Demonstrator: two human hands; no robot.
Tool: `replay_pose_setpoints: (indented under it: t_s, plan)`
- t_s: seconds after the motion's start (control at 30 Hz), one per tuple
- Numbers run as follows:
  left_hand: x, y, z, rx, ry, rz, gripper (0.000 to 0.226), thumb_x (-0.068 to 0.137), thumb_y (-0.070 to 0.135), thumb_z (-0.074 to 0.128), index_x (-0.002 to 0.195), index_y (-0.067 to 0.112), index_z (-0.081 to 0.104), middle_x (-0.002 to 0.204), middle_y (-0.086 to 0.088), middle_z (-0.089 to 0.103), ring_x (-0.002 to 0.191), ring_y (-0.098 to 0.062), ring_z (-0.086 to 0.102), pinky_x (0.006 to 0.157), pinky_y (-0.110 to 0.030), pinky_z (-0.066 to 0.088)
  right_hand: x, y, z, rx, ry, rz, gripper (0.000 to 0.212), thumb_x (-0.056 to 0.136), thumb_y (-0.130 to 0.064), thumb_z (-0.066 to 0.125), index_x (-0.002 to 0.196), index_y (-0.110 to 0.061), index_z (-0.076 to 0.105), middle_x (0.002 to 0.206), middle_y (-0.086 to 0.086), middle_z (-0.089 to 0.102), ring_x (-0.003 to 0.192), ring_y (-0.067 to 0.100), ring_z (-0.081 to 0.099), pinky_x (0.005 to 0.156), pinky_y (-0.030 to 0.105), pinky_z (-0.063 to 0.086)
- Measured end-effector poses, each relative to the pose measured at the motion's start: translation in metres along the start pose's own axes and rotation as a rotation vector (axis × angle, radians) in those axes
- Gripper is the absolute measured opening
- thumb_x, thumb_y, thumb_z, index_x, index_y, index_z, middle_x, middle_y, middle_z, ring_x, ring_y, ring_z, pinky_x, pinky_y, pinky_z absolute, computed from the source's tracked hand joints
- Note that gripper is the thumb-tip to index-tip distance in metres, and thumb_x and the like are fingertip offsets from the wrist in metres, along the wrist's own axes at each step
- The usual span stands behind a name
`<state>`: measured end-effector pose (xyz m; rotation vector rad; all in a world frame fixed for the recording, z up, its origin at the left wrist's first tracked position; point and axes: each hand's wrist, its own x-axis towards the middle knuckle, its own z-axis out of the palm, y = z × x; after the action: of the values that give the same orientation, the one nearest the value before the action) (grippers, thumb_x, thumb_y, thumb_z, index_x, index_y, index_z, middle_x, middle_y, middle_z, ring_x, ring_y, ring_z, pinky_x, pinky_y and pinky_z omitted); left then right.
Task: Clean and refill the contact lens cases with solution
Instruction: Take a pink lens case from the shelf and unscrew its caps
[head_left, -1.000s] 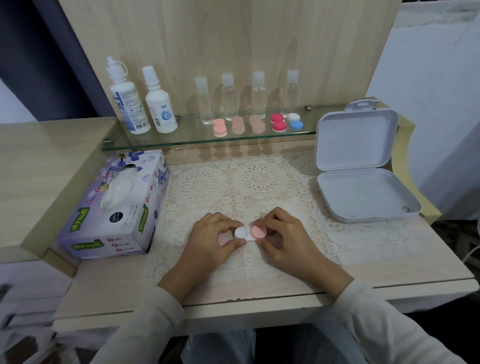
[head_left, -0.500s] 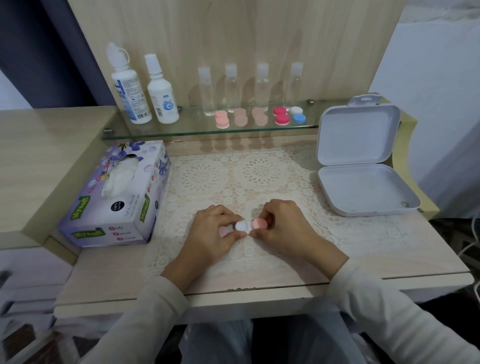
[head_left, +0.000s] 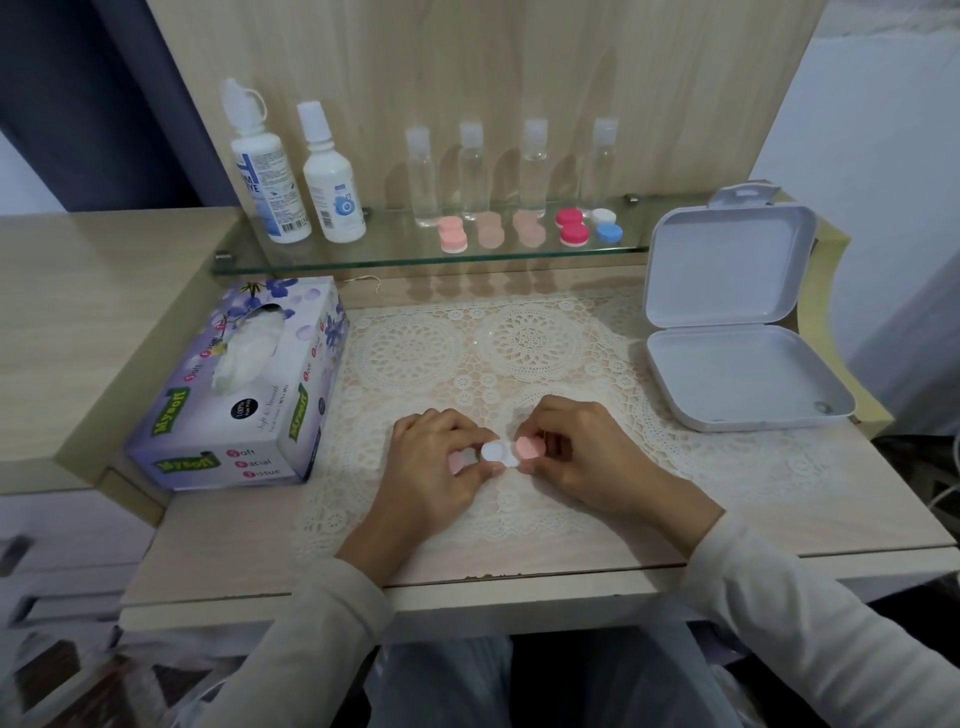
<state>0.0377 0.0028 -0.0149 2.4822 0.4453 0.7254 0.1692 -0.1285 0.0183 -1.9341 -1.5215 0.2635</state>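
Note:
A small contact lens case (head_left: 497, 452) lies on the lace mat between my hands, its left well open and white, its right well under a pink cap (head_left: 529, 447). My left hand (head_left: 434, 470) pinches the case's left end and keeps a loose pink cap (head_left: 458, 461) under its fingers. My right hand (head_left: 584, 457) pinches the pink cap on the right well. Two white solution bottles (head_left: 270, 171) (head_left: 332, 182) stand on the glass shelf (head_left: 291, 260) at the back left.
Several clear small bottles (head_left: 472, 171) and more lens cases, pink (head_left: 452, 235), red (head_left: 572, 226) and white-blue (head_left: 607, 224), sit on the shelf. A tissue box (head_left: 244, 389) stands left of the mat. An open white plastic box (head_left: 737, 332) stands at the right.
My hands stay on the case in the same spot; the fingers shift only slightly. The camera has tilted a little, so the scene sits a bit higher in view.

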Motion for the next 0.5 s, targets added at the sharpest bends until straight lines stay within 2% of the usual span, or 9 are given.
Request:
replay_pose_setpoints:
  t_s: [0.13, 0.2, 0.23, 0.3, 0.37, 0.43, 0.5]
  plan:
    - [0.000, 0.001, -0.002, -0.027, -0.012, 0.000, 0.037, 0.067, 0.052, 0.056, 0.084, 0.024, 0.073, 0.081, 0.009, 0.064, 0.076, -0.010, 0.055, 0.077, -0.044, 0.042, -0.002, -0.001, -0.004, 0.004, -0.061, -0.019, 0.032, 0.071, 0.000, 0.068, 0.101, -0.011, 0.071, 0.094, -0.001, 0.062, 0.073, -0.008, 0.051, 0.068, 0.004, 0.036]
    - [0.000, 0.002, -0.003, -0.029, -0.018, -0.003, 0.039, 0.068, 0.053, 0.056, 0.086, 0.023, 0.073, 0.082, 0.008, 0.064, 0.078, -0.011, 0.056, 0.078, -0.044, 0.043, -0.001, -0.005, -0.005, -0.068, -0.058, 0.043, 0.044, 0.070, -0.014, 0.074, 0.112, -0.011, 0.064, 0.101, 0.000, 0.059, 0.076, -0.001, 0.048, 0.068, 0.007, 0.034]
    - [0.000, 0.002, -0.003, -0.025, -0.022, -0.008, 0.040, 0.067, 0.053, 0.055, 0.086, 0.023, 0.073, 0.083, 0.008, 0.064, 0.079, -0.011, 0.056, 0.080, -0.042, 0.042, 0.001, -0.006, -0.005, -0.122, -0.059, 0.088, 0.047, 0.070, -0.022, 0.076, 0.113, -0.010, 0.061, 0.102, 0.000, 0.055, 0.080, 0.006, 0.047, 0.070, 0.014, 0.035]
    - [0.000, 0.003, -0.004, -0.021, -0.030, -0.017, 0.043, 0.067, 0.055, 0.053, 0.088, 0.023, 0.073, 0.084, 0.008, 0.064, 0.081, -0.012, 0.056, 0.083, -0.038, 0.039, 0.003, -0.009, -0.004, -0.220, -0.051, 0.126, 0.040, 0.073, -0.030, 0.074, 0.102, -0.009, 0.056, 0.097, 0.000, 0.048, 0.081, 0.016, 0.047, 0.069, 0.023, 0.034]
    - [-0.001, 0.004, -0.004, -0.028, -0.031, -0.021, 0.044, 0.067, 0.055, 0.052, 0.088, 0.023, 0.073, 0.084, 0.009, 0.064, 0.081, -0.011, 0.056, 0.084, -0.035, 0.037, 0.002, -0.010, -0.002, -0.228, -0.042, 0.087, 0.025, 0.078, -0.024, 0.070, 0.093, -0.010, 0.055, 0.090, 0.001, 0.047, 0.076, 0.020, 0.047, 0.064, 0.026, 0.034]
    - [-0.001, 0.004, -0.004, -0.034, -0.024, -0.017, 0.042, 0.067, 0.054, 0.053, 0.087, 0.023, 0.073, 0.083, 0.009, 0.063, 0.079, -0.010, 0.055, 0.083, -0.033, 0.035, 0.000, -0.008, -0.002, -0.168, -0.064, 0.059, 0.017, 0.079, -0.013, 0.064, 0.097, -0.012, 0.062, 0.090, 0.003, 0.051, 0.073, 0.017, 0.047, 0.064, 0.025, 0.035]
    - [0.000, 0.005, -0.004, -0.038, -0.019, -0.018, 0.041, 0.067, 0.053, 0.053, 0.086, 0.022, 0.073, 0.083, 0.010, 0.063, 0.079, -0.009, 0.054, 0.082, -0.031, 0.033, -0.001, -0.007, -0.006, -0.117, -0.080, 0.067, 0.029, 0.077, -0.009, 0.063, 0.105, -0.018, 0.065, 0.092, 0.003, 0.053, 0.072, 0.010, 0.046, 0.066, 0.021, 0.037]
